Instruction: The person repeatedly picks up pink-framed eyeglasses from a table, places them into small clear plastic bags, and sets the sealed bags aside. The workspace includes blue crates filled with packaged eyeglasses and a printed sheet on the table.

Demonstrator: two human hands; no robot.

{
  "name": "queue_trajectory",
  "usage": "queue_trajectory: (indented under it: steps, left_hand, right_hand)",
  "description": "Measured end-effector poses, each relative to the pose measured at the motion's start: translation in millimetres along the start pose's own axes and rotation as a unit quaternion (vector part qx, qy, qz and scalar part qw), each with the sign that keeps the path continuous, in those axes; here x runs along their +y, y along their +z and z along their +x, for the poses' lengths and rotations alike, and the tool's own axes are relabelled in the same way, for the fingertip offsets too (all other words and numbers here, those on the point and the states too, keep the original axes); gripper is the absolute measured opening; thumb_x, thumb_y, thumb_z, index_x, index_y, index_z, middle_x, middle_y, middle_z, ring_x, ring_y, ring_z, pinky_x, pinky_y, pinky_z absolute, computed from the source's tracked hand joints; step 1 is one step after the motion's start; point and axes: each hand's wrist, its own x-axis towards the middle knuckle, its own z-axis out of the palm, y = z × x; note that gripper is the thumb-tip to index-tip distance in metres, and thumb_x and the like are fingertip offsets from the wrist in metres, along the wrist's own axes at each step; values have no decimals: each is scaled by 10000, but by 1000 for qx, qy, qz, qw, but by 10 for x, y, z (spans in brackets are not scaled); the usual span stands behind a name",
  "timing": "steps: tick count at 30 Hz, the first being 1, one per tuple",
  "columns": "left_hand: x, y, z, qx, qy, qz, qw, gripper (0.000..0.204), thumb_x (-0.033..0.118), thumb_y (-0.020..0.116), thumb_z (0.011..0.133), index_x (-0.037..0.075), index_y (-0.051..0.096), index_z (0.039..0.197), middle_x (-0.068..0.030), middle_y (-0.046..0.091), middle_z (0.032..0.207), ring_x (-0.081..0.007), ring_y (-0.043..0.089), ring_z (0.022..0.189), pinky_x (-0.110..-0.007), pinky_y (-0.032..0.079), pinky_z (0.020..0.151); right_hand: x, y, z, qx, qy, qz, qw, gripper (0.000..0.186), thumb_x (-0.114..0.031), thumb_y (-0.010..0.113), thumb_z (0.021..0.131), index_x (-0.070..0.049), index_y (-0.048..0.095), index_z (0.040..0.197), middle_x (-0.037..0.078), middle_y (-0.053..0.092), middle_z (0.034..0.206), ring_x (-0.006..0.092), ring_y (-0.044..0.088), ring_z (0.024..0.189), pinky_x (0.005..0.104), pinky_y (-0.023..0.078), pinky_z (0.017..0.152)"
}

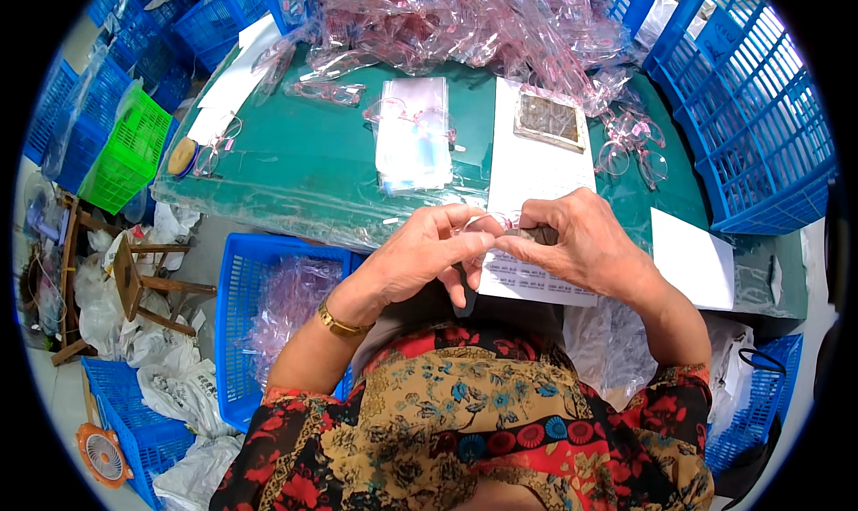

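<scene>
At the table's near edge, my left hand (427,250) and my right hand (576,245) meet, both with fingers pinched on a pair of eyeglasses (487,226). A clear lens and a bit of pink frame show between the fingers; the rest is covered. Beneath my right hand lies a white sheet of printed labels (536,283). Beyond my left hand sits a stack of clear plastic sleeves (413,153), with pink-framed glasses (391,110) lying across its top. More loose glasses (633,144) rest on the green table to the right.
A large heap of bagged glasses (465,24) covers the table's far side. Blue crates stand around: one at the right (755,109), another below the left edge (234,332). A small framed tray (550,119), white paper (693,259) and a wooden stool (130,278) are also here.
</scene>
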Motion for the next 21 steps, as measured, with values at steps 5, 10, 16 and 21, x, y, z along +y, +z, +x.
queue_trajectory:
  steps: [5, 10, 16, 21]
  left_hand:
    - [-20, -35, -6, -18, -2, -30, 999, 280, 134, 599, 898, -30, 552, 1120, -34, 554, 760, -94, 583, 636, -213, 542, 447]
    - [-8, -107, -11, -25, 4, -111, 994, 263, 102, 587, 895, -55, 557, 1104, -36, 530, 781, -104, 570, 625, -211, 539, 426]
    - [34, -137, 7, -43, -7, -169, 985, 203, 49, 551, 883, -61, 546, 1054, -33, 503, 708, -107, 547, 589, -210, 520, 396]
    - [28, -176, 16, -53, -1, -197, 979, 193, 52, 538, 887, -61, 538, 1044, -30, 496, 691, -108, 542, 587, -212, 521, 398]
  right_hand:
    - [30, 3, -28, 64, -28, -56, 996, 375, -396, 707, 782, -33, 617, 760, 159, 579, 554, 317, 619, 546, 394, 485, 524]
    - [226, -84, -10, 161, 61, 23, 985, 375, -349, 748, 768, -14, 608, 862, 130, 590, 592, 218, 601, 521, 333, 462, 509]
    - [499, -16, -30, 23, 121, 394, 911, 279, -273, 716, 828, -13, 650, 903, 10, 580, 659, 61, 512, 582, 219, 415, 548]
    - [509, 51, -28, 25, 116, 402, 908, 265, -270, 703, 838, -18, 647, 895, 14, 593, 653, 92, 540, 560, 232, 418, 533]
